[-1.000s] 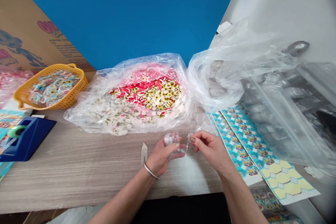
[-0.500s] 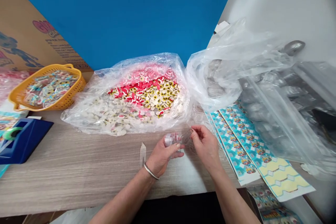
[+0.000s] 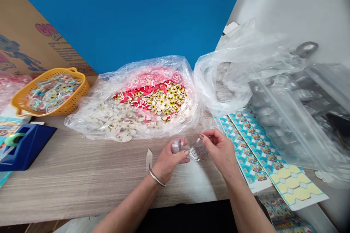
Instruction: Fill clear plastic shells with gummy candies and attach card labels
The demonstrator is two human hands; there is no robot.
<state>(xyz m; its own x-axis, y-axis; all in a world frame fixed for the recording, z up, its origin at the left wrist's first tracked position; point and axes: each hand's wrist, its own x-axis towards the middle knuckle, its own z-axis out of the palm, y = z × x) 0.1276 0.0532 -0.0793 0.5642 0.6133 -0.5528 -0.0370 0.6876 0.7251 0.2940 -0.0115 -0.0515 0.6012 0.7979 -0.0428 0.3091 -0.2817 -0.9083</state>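
My left hand (image 3: 170,162): grip closed on a clear plastic capsule (image 3: 177,146). My right hand (image 3: 222,150): grip pinched on a clear plastic shell (image 3: 197,151), lower and further from the capsule than earlier

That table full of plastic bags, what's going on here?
A person is working with bare hands at a wood-grain table. The left hand grips a small clear plastic capsule, and the right hand pinches a clear plastic piece right next to it. Just beyond them lies an open clear bag of round red, white and yellow pieces. A yellow plastic basket of small colourful items sits to its left, and printed card sheets lie to the right.
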